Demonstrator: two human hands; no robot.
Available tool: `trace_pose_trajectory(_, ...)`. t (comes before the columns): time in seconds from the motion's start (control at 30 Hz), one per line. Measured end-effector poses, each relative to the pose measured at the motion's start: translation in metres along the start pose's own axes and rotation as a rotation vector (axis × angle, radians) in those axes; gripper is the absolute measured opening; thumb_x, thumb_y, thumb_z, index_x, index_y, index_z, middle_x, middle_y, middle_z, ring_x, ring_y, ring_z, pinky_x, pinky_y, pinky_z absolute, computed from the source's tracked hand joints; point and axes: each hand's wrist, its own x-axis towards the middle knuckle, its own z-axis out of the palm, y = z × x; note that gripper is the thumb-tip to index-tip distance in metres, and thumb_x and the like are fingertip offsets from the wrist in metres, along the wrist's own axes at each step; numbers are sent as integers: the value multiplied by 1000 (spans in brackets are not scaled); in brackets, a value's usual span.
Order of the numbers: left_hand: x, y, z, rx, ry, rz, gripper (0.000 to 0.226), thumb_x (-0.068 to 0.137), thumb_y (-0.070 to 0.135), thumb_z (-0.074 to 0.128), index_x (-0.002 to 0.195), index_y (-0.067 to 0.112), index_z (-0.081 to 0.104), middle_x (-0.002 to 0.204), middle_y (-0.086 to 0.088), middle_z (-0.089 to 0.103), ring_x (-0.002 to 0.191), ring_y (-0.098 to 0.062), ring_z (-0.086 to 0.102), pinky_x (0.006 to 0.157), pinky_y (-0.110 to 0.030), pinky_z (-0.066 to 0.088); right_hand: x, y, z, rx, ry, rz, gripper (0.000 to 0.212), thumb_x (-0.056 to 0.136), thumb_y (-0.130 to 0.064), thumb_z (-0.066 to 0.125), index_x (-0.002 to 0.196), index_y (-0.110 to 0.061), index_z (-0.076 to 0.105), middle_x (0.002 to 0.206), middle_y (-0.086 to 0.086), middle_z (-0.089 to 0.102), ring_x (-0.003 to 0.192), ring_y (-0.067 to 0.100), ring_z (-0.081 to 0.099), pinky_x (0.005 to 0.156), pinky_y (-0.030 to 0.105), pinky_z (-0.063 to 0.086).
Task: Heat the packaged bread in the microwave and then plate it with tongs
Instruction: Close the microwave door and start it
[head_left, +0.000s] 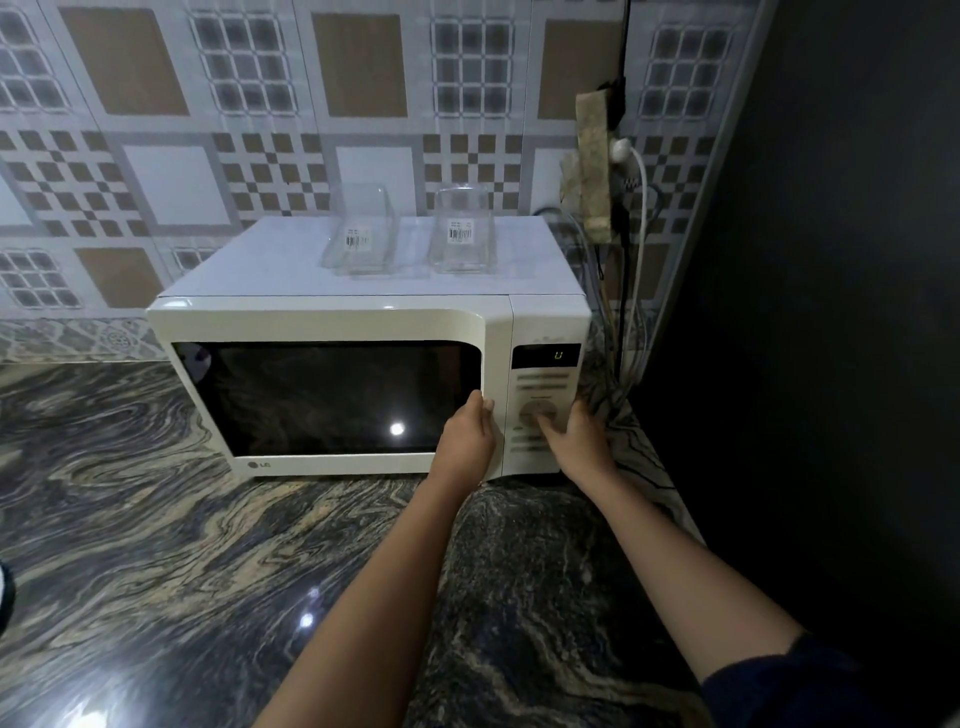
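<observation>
A white microwave (332, 322) stands on the marbled counter with its dark door (322, 395) closed. My left hand (467, 434) rests flat against the door's right edge, fingers together, holding nothing. My right hand (576, 439) is at the control panel (545, 384), one finger on the round dial (537, 413), thumb up beside the panel's right side. The display (558, 356) shows a small lit digit. No bread, tongs or plate is visible; the dark door hides the inside.
Two clear glass containers (363, 234) (462, 228) with barcode labels sit on top of the microwave. A power strip (597, 166) with cables hangs on the tiled wall at right. A dark wall (831, 312) closes the right side. The marbled counter (156, 519) stretches left and forward.
</observation>
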Motion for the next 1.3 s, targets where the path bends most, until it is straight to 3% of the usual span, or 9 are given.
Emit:
trace_pose_trajectory(0.13,4,-4,4,-8,24,10,23,101,23,33,84,13,42,67,9,43,60,-10,40,58,-28,28,4,-5,-2,-17,-12,40,48,93,-27,56,130,0,43,133,17,52,122,29,51,90,28,41)
trace_pose_trajectory(0.33,1,-6,13,-23,107,4,22,100,17,33,79,12,38,69,4,40,67,-17,39,56,-26,20,4,-2,1,-18,-67,122,51,94,-35,52,130,0,42,132,17,52,119,31,52,87,30,42)
trace_pose_trajectory(0.47,-18,-26,8,104,116,34,22,96,8,39,108,11,57,100,-5,54,88,-21,53,72,-29,40,-13,6,8,-124,-108,152,43,99,-28,42,131,1,42,134,21,50,124,34,48,93,33,40)
trace_pose_trajectory(0.57,-46,-55,5,220,110,-14,34,97,13,39,129,11,51,128,-5,53,115,-22,52,88,-29,40,-38,33,20,-176,-206,127,50,101,-24,36,146,-3,26,145,19,39,133,33,38,104,32,34)
trace_pose_trajectory(0.7,-81,-90,14,388,-110,-142,49,101,30,29,147,14,26,156,-4,22,145,-17,17,116,-29,15,-62,73,44,-380,-309,50,54,103,-27,22,151,-6,6,160,10,2,148,21,3,119,31,6)
trace_pose_trajectory(0.83,-103,-108,27,655,-206,-146,79,81,51,-13,150,16,4,160,-1,-2,147,-14,-8,116,-32,-9,-77,96,58,-676,-270,-116,89,78,-55,-18,151,-8,2,160,6,-5,148,16,-7,119,34,-9)
trace_pose_trajectory(1.03,-98,-109,30,700,-189,-128,58,98,38,8,150,14,4,160,-3,-2,147,-16,-8,118,-35,-6,-72,97,58,-743,-271,-150,63,100,-44,14,151,-8,2,160,5,-5,148,16,-7,119,35,-8)
trace_pose_trajectory(1.17,-100,-108,30,669,-164,-117,55,100,35,17,151,17,3,159,-1,-4,146,-14,-10,119,-35,-7,-72,99,58,-735,-268,-154,63,101,-44,14,151,-9,1,160,5,-7,148,16,-7,119,34,-9)
trace_pose_trajectory(1.3,-100,-109,29,680,-165,-114,62,92,41,6,150,18,4,159,0,-4,146,-13,-10,117,-33,-9,-72,100,59,-715,-251,-163,63,101,-44,15,151,-9,1,160,5,-6,148,16,-7,119,34,-9)
